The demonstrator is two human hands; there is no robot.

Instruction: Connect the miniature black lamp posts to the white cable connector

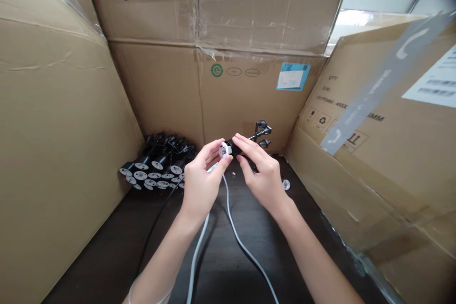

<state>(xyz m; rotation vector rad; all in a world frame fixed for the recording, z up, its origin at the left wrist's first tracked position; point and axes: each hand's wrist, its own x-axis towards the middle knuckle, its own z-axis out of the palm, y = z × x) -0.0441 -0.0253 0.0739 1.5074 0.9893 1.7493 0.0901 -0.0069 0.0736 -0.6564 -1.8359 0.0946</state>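
Black fitting [225, 149] with a white cap, held above the middle of a dark table [278, 247]. The left hand [199, 185] pinches its capped end and the right hand [262, 173] grips its body with the fingertips. A white cable [233, 221] trails toward the viewer. A pile of similar fittings [156, 167] lies to the left and a small white disc [286, 184] to the right. Cardboard boxes [64, 128] stand all around.
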